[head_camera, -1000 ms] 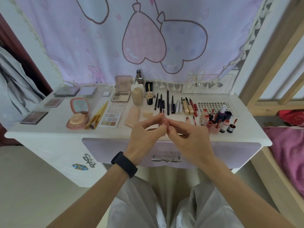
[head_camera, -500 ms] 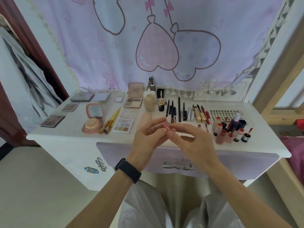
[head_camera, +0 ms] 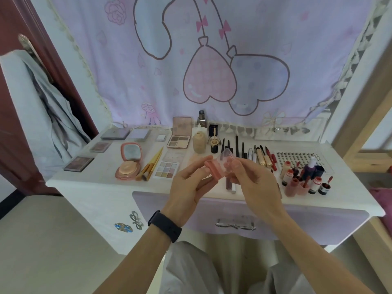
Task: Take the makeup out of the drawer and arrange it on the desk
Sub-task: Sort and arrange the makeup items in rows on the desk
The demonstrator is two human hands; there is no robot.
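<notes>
Both my hands hold a small pink makeup case (head_camera: pixel 216 169) with a clear hinged lid (head_camera: pixel 228 159) above the front of the white desk (head_camera: pixel 93 183). My left hand (head_camera: pixel 188 192) pinches the pink base. My right hand (head_camera: pixel 252 185) pinches the clear lid, which stands lifted open. Below the hands, the lilac drawer (head_camera: pixel 314 225) with its clear handle (head_camera: pixel 235 224) is closed. Makeup lies in rows across the desk behind my hands.
On the desk: dark palettes (head_camera: pixel 79 163) at left, a pink mirror compact (head_camera: pixel 129 161), brushes (head_camera: pixel 151 164), an eyeshadow palette (head_camera: pixel 166 169), a foundation bottle (head_camera: pixel 199 141), pencils (head_camera: pixel 237 146), small lip bottles (head_camera: pixel 305 181) at right. A curtain (head_camera: pixel 212 60) hangs behind; a wooden frame (head_camera: pixel 360 115) stands right.
The clear lid of the pink case has been lifted open between my hands. My view has moved closer to the desk and tilted upward.
</notes>
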